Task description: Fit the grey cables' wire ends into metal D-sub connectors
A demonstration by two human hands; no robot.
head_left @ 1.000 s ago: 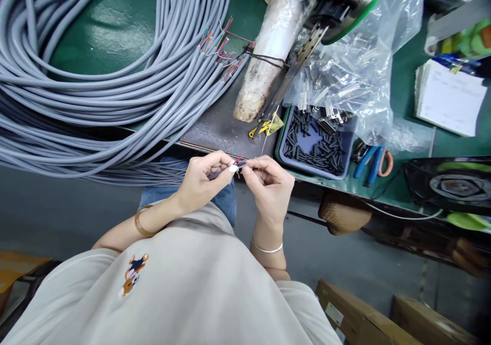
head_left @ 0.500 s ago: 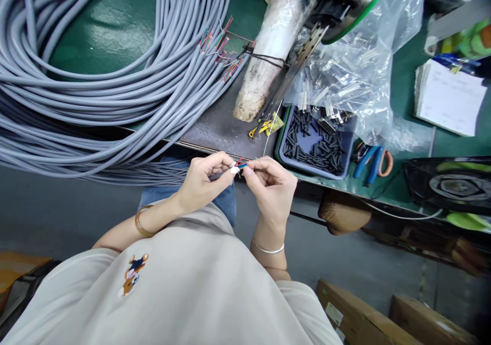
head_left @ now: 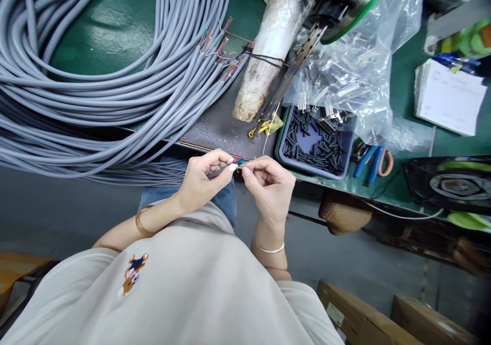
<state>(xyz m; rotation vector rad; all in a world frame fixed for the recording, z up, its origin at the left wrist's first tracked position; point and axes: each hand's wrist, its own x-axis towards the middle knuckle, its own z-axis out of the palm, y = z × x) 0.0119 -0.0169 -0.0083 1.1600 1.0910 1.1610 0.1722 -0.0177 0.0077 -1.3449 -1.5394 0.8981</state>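
Observation:
My left hand (head_left: 205, 178) is closed in a pinch on the end of a grey cable, most of it hidden by the fingers. Thin coloured wires (head_left: 239, 161), red, blue and green among them, fan out past its fingertips. A small white patch shows at the left thumb tip; I cannot tell whether it is nail or material. Just to the right, my right hand (head_left: 271, 184) pinches with thumb and forefinger at the tips of these wires. A thin pale strand (head_left: 267, 140) runs down from the bench to the right fingers. Both hands are at the bench's front edge.
Many grey cables (head_left: 115, 96) with stripped ends lie coiled on the left. A blue tray (head_left: 283, 153) of small black pieces stands right of the hands, beside pliers (head_left: 370, 163) and a plastic bag (head_left: 368, 63). A wrapped white tube (head_left: 264, 53) and yellow-handled tool (head_left: 261, 128) lie ahead.
My right hand has moved slightly left, towards the left hand. The coloured wires are spread differently between the fingertips, with more green and blue showing. The left hand has barely shifted.

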